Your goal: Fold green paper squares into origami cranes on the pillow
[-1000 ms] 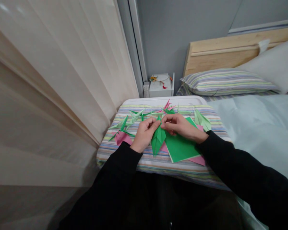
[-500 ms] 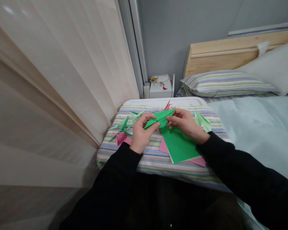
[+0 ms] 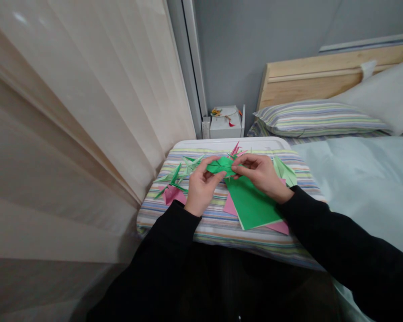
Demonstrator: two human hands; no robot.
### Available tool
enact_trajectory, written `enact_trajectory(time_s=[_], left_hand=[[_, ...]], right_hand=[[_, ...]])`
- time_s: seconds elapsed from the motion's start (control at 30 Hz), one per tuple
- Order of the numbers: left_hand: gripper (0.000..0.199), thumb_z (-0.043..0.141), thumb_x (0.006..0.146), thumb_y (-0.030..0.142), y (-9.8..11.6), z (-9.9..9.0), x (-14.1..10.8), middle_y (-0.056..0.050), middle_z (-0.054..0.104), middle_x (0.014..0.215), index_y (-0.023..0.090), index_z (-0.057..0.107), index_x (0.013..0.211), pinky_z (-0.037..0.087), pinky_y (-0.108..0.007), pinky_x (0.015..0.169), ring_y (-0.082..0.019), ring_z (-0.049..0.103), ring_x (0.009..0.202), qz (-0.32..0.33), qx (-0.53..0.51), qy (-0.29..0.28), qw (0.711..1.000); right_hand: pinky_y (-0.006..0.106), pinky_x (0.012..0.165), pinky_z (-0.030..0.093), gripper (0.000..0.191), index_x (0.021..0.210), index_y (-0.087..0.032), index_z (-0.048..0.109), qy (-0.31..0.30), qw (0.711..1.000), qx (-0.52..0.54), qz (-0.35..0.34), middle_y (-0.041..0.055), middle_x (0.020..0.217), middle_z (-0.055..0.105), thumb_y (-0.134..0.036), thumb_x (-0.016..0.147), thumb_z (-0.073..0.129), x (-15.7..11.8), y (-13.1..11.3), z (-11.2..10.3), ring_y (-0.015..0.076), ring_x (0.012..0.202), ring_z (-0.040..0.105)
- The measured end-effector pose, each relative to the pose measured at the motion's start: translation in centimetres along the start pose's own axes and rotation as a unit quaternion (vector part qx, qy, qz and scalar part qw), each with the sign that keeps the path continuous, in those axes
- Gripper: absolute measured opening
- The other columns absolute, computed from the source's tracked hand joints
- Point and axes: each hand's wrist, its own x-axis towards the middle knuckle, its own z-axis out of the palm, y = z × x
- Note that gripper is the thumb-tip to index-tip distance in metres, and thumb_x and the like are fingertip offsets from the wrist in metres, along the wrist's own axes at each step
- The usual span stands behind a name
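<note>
Head view: green origami piece [image 3: 220, 166] got turned sideways a sec ago, left hand [image 3: 203, 188] and right hand [image 3: 260, 174] both pinching it, just above a green sheet [image 3: 251, 203] on a striped cushion [image 3: 235, 237].

The left hand [image 3: 201, 188] and right hand [image 3: 260, 174] pinch a folded green paper [image 3: 220, 167] mid-frame, just above a flat green sheet [image 3: 251, 205] on pink paper [image 3: 231, 206], with paper cranes [image 3: 177, 176] left on striped bedding [image 3: 221, 223]

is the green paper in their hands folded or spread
Folded: the green origami piece between the left hand and right hand shows creases and points, unlike the flat green sheet.
</note>
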Motion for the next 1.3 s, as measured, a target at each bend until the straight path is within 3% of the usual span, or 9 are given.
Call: enact_trajectory(time_s=[0.1,0.2,0.37,0.63,0.93,1.3], left_hand=[[0.023,0.083,0.077,0.026,0.0,0.0,0.0,-0.006,0.077,0.098,0.020,0.078,0.099,0.055,-0.029,0.071,-0.016,0.067,0.075,-0.010,0.018,-0.012,1.000],[0.021,0.083,0.076,0.025,-0.2,-0.1,0.0,-0.006,0.077,0.090,0.019,0.080,0.096,0.053,-0.028,0.064,-0.014,0.063,0.066,-0.021,0.023,0.006,1.000],[0.018,0.082,0.077,0.027,-0.4,-0.2,-0.1,-0.006,0.075,0.086,0.019,0.079,0.094,0.047,-0.024,0.053,-0.014,0.061,0.061,-0.016,0.056,-0.019,0.998],[0.017,0.082,0.073,0.023,0.0,-0.3,-0.1,-0.005,0.072,0.084,0.018,0.077,0.088,0.039,-0.023,0.050,-0.012,0.056,0.060,-0.018,0.043,-0.005,0.999],[0.018,0.082,0.070,0.022,0.3,-0.4,-0.1,-0.001,0.068,0.074,0.018,0.077,0.087,0.028,-0.024,0.047,-0.008,0.041,0.050,-0.038,0.039,0.031,0.998],[0.019,0.077,0.074,0.021,-0.6,-1.0,0.0,0.002,0.063,0.081,0.018,0.069,0.091,0.036,-0.021,0.052,-0.008,0.045,0.056,0.003,0.037,0.069,0.997]], right_hand=[[0.033,0.067,0.060,0.026,0.080,-0.019,0.071,-0.019,1.000,-0.003,-0.008,0.0023,0.081,0.072,-0.041,0.076,0.084,-0.1,0.0,0.0,0.0155,0.065,0.068],[0.034,0.070,0.059,0.023,0.086,-0.020,0.071,-0.047,0.999,-0.018,-0.001,0.0014,0.078,0.071,-0.038,0.078,0.083,-0.3,0.1,-0.1,0.0171,0.068,0.069],[0.035,0.076,0.057,0.018,0.088,-0.019,0.070,-0.071,0.996,-0.062,-0.001,0.0032,0.086,0.073,-0.029,0.077,0.080,-0.5,0.2,0.0,0.0187,0.077,0.070],[0.028,0.059,0.051,0.033,0.085,-0.024,0.048,-0.065,0.997,-0.008,0.043,-0.0074,0.067,0.061,-0.017,0.070,0.077,-0.6,0.2,0.3,0.0141,0.058,0.066],[0.027,0.058,0.055,0.032,0.083,-0.024,0.045,-0.070,0.996,0.013,0.057,-0.0080,0.062,0.063,-0.015,0.071,0.073,-0.5,0.2,0.3,0.0167,0.058,0.072],[0.028,0.057,0.060,0.023,0.083,-0.023,0.047,-0.080,0.994,0.035,0.061,-0.0014,0.066,0.075,-0.016,0.072,0.066,-0.4,0.1,0.1,0.0176,0.057,0.074]])
